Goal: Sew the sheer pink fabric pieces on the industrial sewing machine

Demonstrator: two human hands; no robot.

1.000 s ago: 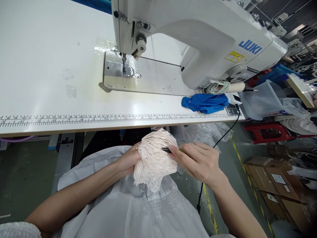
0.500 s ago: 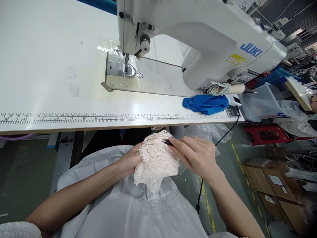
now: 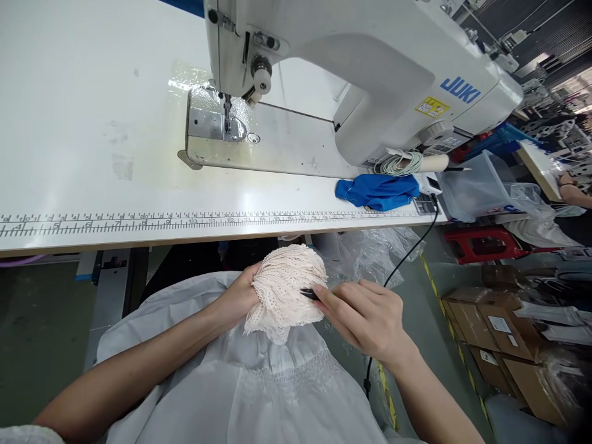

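Left hand (image 3: 243, 293) at nine o'clock of the lace bundle (image 3: 287, 280), fingers clamped on it (tips hidden), likely steadying it off the worktop's (image 3: 69, 123) six o'clock edge. Right hand (image 3: 365, 311), four o'clock, pinches black-tipped tool (image 3: 308, 294) near its tip, presumably for control.

1 head-worn camera looks forward and down at nearby lace (image 3: 285, 280).

SEWING WORKSHOP

JUKI sewing mach. (image 3: 393, 80) approx. 1 o'clock, set in white worktable (image 3: 60, 123) w/ printed ruler (image 3: 185, 223) twd. 9. Clear plastic bin (image 3: 472, 185) + co-worker's forearm (image 3: 576, 196) at 3. Cardboard boxes (image 3: 504, 324) & yellow floor tape (image 3: 431, 282) approx. 4.
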